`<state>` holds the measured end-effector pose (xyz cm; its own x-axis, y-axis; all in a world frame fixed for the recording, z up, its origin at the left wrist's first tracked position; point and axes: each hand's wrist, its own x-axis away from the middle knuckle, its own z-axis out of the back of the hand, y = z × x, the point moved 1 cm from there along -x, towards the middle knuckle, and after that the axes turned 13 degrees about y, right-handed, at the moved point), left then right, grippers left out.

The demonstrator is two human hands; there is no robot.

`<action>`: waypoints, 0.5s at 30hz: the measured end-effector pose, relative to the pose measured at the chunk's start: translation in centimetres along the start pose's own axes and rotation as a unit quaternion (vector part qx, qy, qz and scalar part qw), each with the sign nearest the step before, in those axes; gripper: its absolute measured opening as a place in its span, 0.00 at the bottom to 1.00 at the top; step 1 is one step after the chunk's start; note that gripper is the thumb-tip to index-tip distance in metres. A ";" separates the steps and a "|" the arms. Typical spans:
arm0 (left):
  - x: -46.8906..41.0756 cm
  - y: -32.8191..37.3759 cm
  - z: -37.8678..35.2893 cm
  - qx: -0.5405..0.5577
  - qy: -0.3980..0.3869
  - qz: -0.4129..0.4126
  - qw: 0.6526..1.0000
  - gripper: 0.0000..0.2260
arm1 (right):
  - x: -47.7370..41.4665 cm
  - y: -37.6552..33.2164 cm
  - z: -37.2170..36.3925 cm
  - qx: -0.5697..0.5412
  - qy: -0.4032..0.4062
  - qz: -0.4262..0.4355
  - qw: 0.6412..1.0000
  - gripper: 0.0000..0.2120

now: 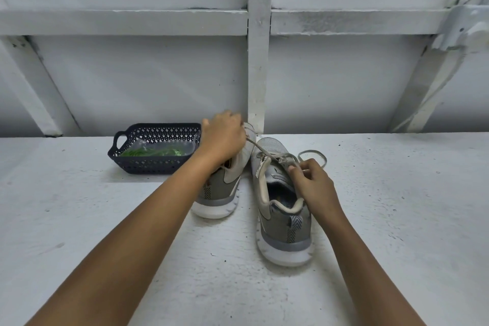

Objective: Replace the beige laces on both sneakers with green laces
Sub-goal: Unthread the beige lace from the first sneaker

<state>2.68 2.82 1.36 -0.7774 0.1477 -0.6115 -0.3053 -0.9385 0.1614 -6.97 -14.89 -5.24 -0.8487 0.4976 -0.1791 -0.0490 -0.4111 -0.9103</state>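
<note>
Green laces (152, 152) in clear plastic, lying inside dark blue perforated plastic basket (158, 130) at far left of white table (105, 219). Next, left hand (223, 137) curled over toe of grey-and-beige mesh left sneaker (222, 193), pinching taut beige lace (260, 149). Just beside, matching right sneaker (283, 219), heel nearest camera; right hand (313, 182) pinching same lace at eyelets.

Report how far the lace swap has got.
Done: nothing complete; no green lace shows in either shoe. In hand: the left hand pulls a strand of the beige lace taut from the right-hand sneaker, while the right hand pinches it at the eyelets. Left: the green laces lie bagged in the basket, and the left-hand sneaker, its lacing hidden by the arm, waits.
</note>
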 end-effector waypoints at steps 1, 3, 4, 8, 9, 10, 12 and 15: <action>-0.2 -0.5 0.5 -0.001 0.008 0.015 1.000 0.11 | 0.0 0.0 0.0 0.004 -0.004 0.001 1.000 0.08; -0.2 -1.2 1.3 -0.015 -0.009 0.016 1.000 0.11 | -0.1 -0.1 0.0 0.013 -0.015 0.002 1.000 0.10; -0.1 -1.3 1.5 -0.034 -0.025 0.007 0.999 0.11 | -0.3 -0.2 0.1 0.014 -0.020 0.000 1.000 0.12; 0.8 -0.9 1.2 -0.044 -0.092 -0.047 0.994 0.23 | -2.5 -0.7 0.5 0.043 -0.014 0.023 0.999 0.16; 0.9 -0.5 0.9 -0.032 -0.129 -0.062 0.989 0.27 | -3.4 -0.8 0.4 0.067 -0.012 0.036 0.997 0.12; 1.0 0.0 0.6 -0.034 -0.168 -0.081 0.982 0.29 | -4.3 -0.8 0.3 0.099 -0.016 0.050 0.994 0.10; 1.1 0.9 -0.3 -0.073 -0.223 -0.132 0.963 0.27 | -5.8 -0.9 -0.3 0.162 -0.050 0.077 0.983 0.14; 0.8 1.9 -1.3 -0.120 -0.244 -0.168 0.948 0.19 | -7.3 -0.6 -1.4 0.196 -0.083 0.092 0.973 0.13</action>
<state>2.13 0.74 0.18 -0.8380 0.5226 -0.1571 -0.4924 -0.8482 -0.1952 -0.04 -17.17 -3.94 -0.9340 0.2713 -0.2324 -0.0579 -0.7570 -0.6509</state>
